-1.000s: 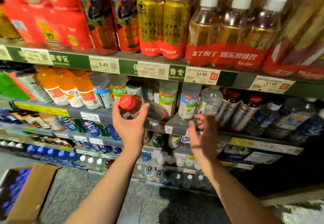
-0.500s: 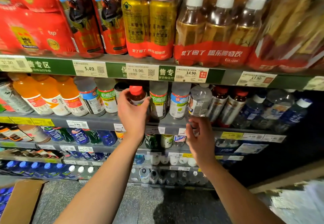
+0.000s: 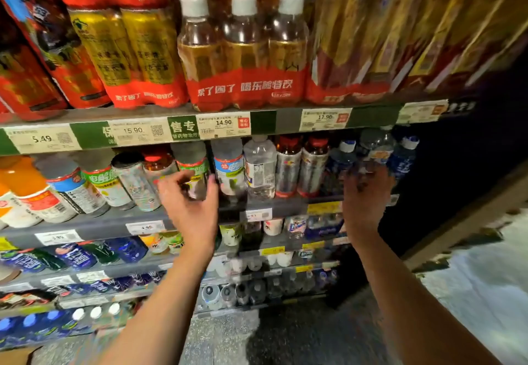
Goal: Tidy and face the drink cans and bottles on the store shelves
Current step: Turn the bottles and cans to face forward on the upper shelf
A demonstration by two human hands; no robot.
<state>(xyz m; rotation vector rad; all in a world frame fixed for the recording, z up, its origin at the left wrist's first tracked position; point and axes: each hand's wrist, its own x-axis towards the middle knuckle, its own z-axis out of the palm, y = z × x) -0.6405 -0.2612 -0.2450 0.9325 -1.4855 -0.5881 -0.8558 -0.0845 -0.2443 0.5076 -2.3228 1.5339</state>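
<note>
Green-label bottle (image 3: 194, 173) upright at the front lip of the second shelf (image 3: 114, 222), packed shoulder to shoulder with a red-cap bottle (image 3: 155, 164) on its left and a blue-label bottle (image 3: 228, 170) on its right; no gap between the rounded plastic sides. Left hand (image 3: 191, 207) curled round the green-label bottle, thumb on one side, fingers on the other. Little headroom above the caps: price rail (image 3: 183, 129) of the top shelf hangs just over them.

Farther right, a clear bottle (image 3: 260, 167), ribbed and see-through, then two dark bottles with red caps (image 3: 300, 167). Right hand (image 3: 363, 202) raised against a dark blue bottle (image 3: 371, 153) near the row's right end, fingers bent; blurred, cannot tell whether gripping or only touching.

Above, shrink-wrapped packs of amber bottles (image 3: 243, 50) with white caps, glossy film, flush to the shelf edge. Gold cans (image 3: 128, 50) in red wrap beside them. Orange bottles (image 3: 23, 190) at far left. Speckled stone floor (image 3: 223, 336) below, open between the forearms.
</note>
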